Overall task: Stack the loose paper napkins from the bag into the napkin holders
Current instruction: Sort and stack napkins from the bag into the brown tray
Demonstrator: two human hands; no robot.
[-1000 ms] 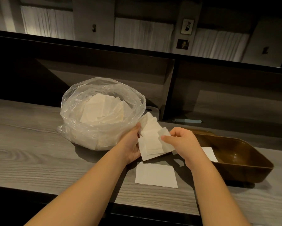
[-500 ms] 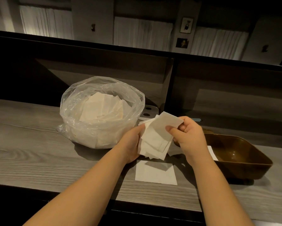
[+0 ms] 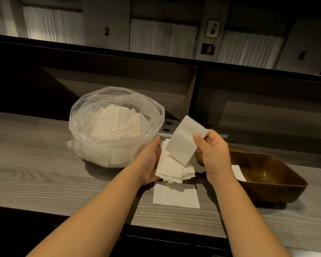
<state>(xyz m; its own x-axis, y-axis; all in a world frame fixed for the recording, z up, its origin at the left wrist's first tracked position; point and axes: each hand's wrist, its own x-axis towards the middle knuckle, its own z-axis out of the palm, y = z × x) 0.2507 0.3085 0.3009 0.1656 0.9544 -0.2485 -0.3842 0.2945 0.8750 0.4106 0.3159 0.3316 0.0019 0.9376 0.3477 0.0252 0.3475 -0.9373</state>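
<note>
A clear plastic bag full of loose white napkins stands on the grey wooden counter. Just right of the bag, my left hand holds an uneven bunch of napkins above the counter. My right hand pinches a single napkin by its upper right corner and holds it in front of the bunch. Another napkin lies flat on the counter below my hands. A brown rectangular holder sits at the right with a white napkin inside.
A small grey piece with two dark holes sits behind the bag. Dark shelf partitions rise behind the counter. The counter's front edge runs close to my forearms.
My right hand has lifted one napkin up and away from the bunch, tilting it upright. The bunch in my left hand has shifted slightly lower.
</note>
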